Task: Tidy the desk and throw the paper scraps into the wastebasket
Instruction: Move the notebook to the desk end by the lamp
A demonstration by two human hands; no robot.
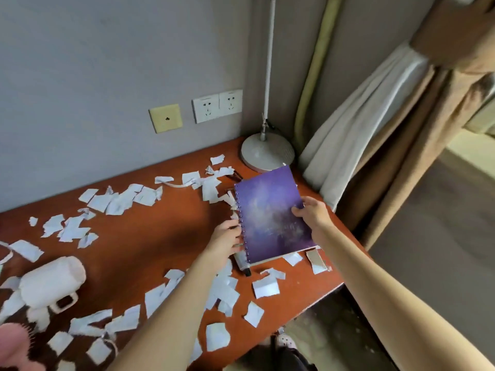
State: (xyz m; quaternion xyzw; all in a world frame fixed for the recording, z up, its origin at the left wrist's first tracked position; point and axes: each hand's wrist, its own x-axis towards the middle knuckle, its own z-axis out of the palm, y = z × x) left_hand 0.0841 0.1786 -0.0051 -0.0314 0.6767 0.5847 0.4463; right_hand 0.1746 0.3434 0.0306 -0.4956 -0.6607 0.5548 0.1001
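A purple spiral notebook is near the desk's right end, its near edge raised off the red-brown desk. My right hand grips its right edge, thumb on the cover. My left hand holds the spiral-bound left edge with its fingers under the notebook. Several white paper scraps lie scattered over the desk, some just in front of the notebook. No wastebasket is in view.
A white mug lies on its side at the left. A pink brush is at the bottom left corner. A lamp base stands behind the notebook. A marker lies under the notebook's near corner. Curtains hang on the right.
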